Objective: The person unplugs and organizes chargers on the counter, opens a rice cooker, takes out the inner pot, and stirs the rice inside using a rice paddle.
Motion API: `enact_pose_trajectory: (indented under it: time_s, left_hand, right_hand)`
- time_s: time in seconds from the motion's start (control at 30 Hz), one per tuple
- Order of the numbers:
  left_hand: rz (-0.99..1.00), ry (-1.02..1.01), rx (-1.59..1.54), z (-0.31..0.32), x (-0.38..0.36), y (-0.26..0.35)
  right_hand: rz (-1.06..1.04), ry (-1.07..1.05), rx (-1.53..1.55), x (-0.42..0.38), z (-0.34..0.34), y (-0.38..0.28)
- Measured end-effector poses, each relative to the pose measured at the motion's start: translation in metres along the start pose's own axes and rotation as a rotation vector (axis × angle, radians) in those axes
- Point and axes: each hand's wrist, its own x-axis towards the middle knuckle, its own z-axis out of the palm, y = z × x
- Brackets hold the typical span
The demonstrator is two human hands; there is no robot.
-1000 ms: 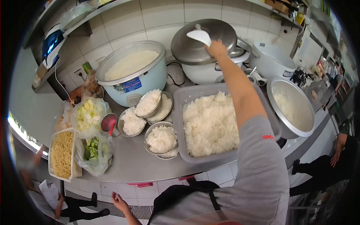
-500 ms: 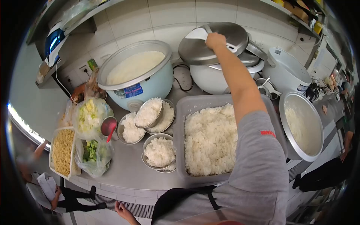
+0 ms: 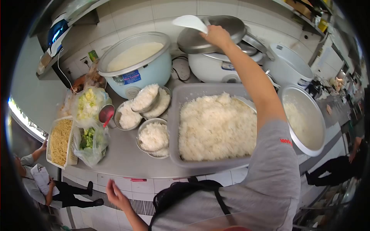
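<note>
My right hand is wrapped round the handle of a white rice paddle, in front of the metal lid on the white rice cooker. Below that arm sits a grey tub heaped with cooked rice. The edge of a pale scoop shows in the rice, partly hidden by my arm. My left hand hangs low in front of the counter, fingers apart, holding nothing.
A blue rice cooker full of rice stands at the back. Metal bowls of rice, bagged vegetables, a red-handled ladle and a noodle basket line the left. A rice pot stands right. A person with papers is left.
My right hand has lifted the paddle off the lid, and its blade has swung up and left. My left hand has risen further into view. The whole view has shifted slightly.
</note>
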Motion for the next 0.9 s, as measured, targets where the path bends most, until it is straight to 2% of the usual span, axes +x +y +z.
enact_pose_trajectory:
  time_s: [0.03,0.1,0.17,0.2,0.23,0.27,0.33,0.4,0.43,0.47,0.5,0.53,0.6,0.67,0.77,0.8,0.9]
  left_hand:
    - [0.054,-0.035,-0.042,0.016,0.006,0.029]
    - [0.24,-0.244,-0.096,0.037,0.012,0.075]
    - [0.506,-0.406,-0.103,0.057,0.01,0.13]
    - [0.628,-0.422,-0.199,0.07,0.002,0.155]
    - [0.747,-0.436,-0.302,0.081,-0.01,0.179]
    - [0.819,-0.464,-0.356,0.09,-0.025,0.209]
    - [0.908,-0.515,-0.469,0.098,-0.064,0.247]
    - [1.08,-0.638,-0.505,0.108,-0.106,0.265]
    - [1.122,-0.684,-0.545,0.113,-0.127,0.266]
    - [1.15,-0.735,-0.591,0.115,-0.147,0.265]
    - [1.174,-0.784,-0.632,0.116,-0.163,0.267]
    - [1.184,-0.787,-0.662,0.114,-0.179,0.273]
    - [1.153,-0.943,-0.72,0.106,-0.208,0.279]
    - [1.202,-0.968,-0.767,0.103,-0.23,0.285]
    - [1.287,-0.946,-0.873,0.097,-0.266,0.301]
    - [1.296,-0.966,-0.911,0.098,-0.279,0.306]
    - [1.314,-0.984,-1.002,0.105,-0.318,0.326]
  right_hand:
    - [-0.052,-0.009,0.049,-0.029,-0.014,-0.004]
    - [-0.122,-0.037,0.075,-0.095,-0.046,-0.014]
    - [-0.206,0.032,0.227,-0.161,-0.059,-0.011]
    - [-0.22,0.067,0.326,-0.206,-0.076,-0.017]
    - [-0.108,-0.013,0.301,-0.243,-0.085,-0.02]
    - [-0.102,-0.057,0.291,-0.28,-0.095,-0.022]
    - [-0.067,0.015,0.418,-0.355,-0.099,-0.026]
    - [0.028,0.041,0.478,-0.419,-0.101,-0.021]
    - [0.092,0.034,0.566,-0.445,-0.108,-0.019]
    - [0.211,-0.003,0.527,-0.467,-0.11,-0.013]
    - [0.227,0.017,0.503,-0.488,-0.11,-0.006]
    - [0.301,0.048,0.524,-0.507,-0.111,0.002]
    - [0.399,0.08,0.544,-0.538,-0.123,0.014]
    - [0.559,0.036,0.476,-0.563,-0.136,0.024]
    - [0.706,0.148,0.341,-0.597,-0.149,0.046]
    - [0.708,0.243,0.381,-0.606,-0.153,0.055]
    - [0.794,0.219,0.392,-0.635,-0.179,0.079]
